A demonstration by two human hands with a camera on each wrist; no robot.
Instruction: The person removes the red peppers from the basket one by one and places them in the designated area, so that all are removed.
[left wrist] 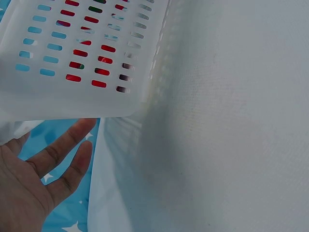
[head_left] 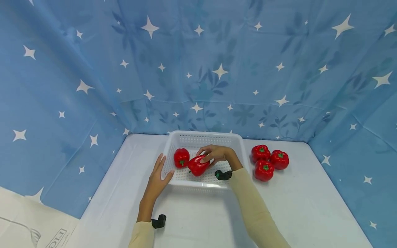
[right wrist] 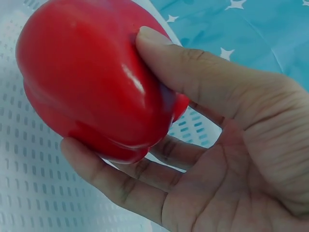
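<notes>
My right hand (head_left: 219, 153) grips a red bell pepper (head_left: 197, 166) inside a white perforated basket (head_left: 203, 185). In the right wrist view, the thumb lies along one side of the bell pepper (right wrist: 96, 72) and the fingers curl under it. A second red bell pepper (head_left: 181, 157) sits in the basket, to the left of the held one. My left hand (head_left: 157, 181) is at the basket's left front corner, its fingers extended along the outside. The left wrist view shows those fingers beside the basket wall (left wrist: 72, 104); whether they touch it I cannot tell.
To the right of the basket, three red bell peppers (head_left: 263, 170) stand close together on the white table (head_left: 198, 220). A blue curtain (head_left: 198, 86) with white stars hangs behind the table and along both sides.
</notes>
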